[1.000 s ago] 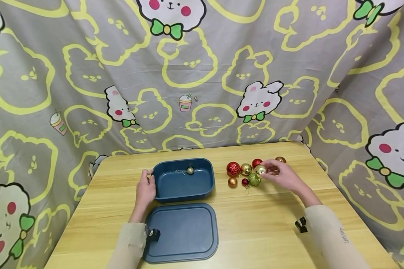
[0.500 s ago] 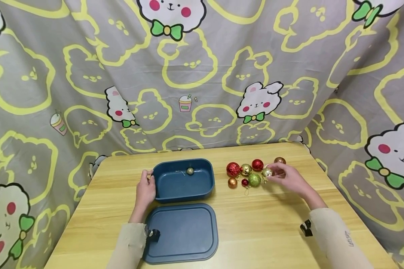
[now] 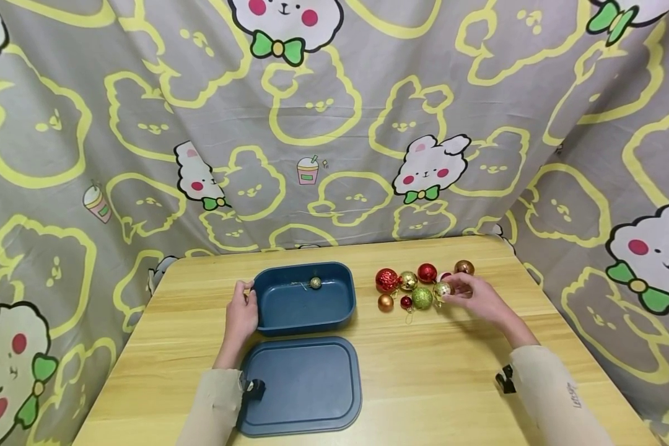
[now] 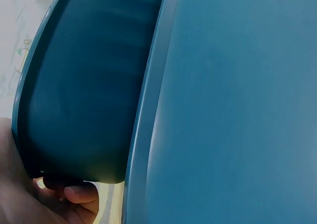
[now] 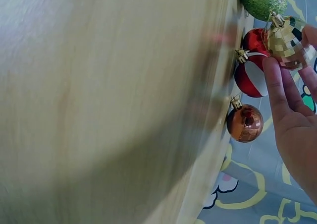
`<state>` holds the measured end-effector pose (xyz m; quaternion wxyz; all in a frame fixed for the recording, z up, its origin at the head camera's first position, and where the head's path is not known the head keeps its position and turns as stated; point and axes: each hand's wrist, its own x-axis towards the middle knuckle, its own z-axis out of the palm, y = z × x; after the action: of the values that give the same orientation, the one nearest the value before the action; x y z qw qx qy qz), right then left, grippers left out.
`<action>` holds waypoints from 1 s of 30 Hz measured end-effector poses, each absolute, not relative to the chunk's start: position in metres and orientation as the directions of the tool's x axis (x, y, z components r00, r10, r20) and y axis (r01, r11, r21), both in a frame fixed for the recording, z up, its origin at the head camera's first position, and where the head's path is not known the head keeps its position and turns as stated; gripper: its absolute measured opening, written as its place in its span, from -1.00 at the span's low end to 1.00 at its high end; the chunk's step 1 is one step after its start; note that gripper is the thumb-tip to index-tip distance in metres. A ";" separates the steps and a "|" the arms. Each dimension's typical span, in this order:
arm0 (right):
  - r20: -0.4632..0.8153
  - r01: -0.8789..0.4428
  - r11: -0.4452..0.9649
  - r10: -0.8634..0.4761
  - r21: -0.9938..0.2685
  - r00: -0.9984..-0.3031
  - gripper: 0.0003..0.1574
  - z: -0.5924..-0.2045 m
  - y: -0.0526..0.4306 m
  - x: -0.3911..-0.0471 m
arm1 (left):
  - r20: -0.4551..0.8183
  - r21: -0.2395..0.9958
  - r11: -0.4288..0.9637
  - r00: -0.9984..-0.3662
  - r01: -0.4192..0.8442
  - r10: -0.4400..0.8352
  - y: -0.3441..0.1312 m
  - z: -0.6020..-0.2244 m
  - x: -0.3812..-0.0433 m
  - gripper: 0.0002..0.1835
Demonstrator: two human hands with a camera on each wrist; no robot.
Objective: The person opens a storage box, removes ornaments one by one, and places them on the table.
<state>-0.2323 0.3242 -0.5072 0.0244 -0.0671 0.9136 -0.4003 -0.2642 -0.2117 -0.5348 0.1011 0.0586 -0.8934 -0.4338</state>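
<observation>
My left hand [image 3: 241, 314] grips the left end of a blue rectangular box [image 3: 303, 328], its thumb at the rim; the left wrist view shows fingers curled under the box wall [image 4: 79, 110]. One small gold ball ornament [image 3: 315, 283] lies inside the box. At the right, my right hand [image 3: 476, 297] pinches a faceted gold Christmas ball [image 5: 286, 43] between thumb and fingers. Close to that hand are a red and white ball [image 5: 251, 75], a copper-brown ball [image 5: 245, 123] and a green glitter ball [image 3: 422, 298].
The blue lid [image 3: 301, 387] lies flat in front of the box. Left of the right hand sit red balls [image 3: 386, 280], another gold ball [image 3: 407, 280], an orange-gold ball [image 3: 386, 302] and a tiny dark red one [image 3: 406, 302]. A patterned curtain [image 3: 334, 124] borders the wooden table.
My right hand has moved a little to the right with the faceted gold ball, away from above the green ball. The left hand and the box have stayed in place.
</observation>
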 end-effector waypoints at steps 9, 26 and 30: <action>0.004 -0.100 0.685 -0.140 -0.722 -0.990 -0.37 -0.515 0.329 -0.235 | 0.135 0.784 0.620 -0.972 -0.014 -0.191 -0.212 -0.535 -0.264 -0.67; -0.010 -0.099 0.681 -0.154 -0.726 -0.988 -0.37 -0.518 0.326 -0.235 | 0.143 0.786 0.618 -0.972 -0.002 -0.186 -0.211 -0.535 -0.265 -0.67; -0.009 -0.103 0.677 -0.160 -0.729 -0.987 -0.36 -0.521 0.325 -0.235 | 0.137 0.785 0.620 -0.974 -0.005 -0.182 -0.212 -0.535 -0.265 -0.67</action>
<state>-0.2349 0.3249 -0.5207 0.0360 -0.0717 0.9150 -0.3955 -0.2649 -0.2117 -0.5351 0.1021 0.0523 -0.8941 -0.4330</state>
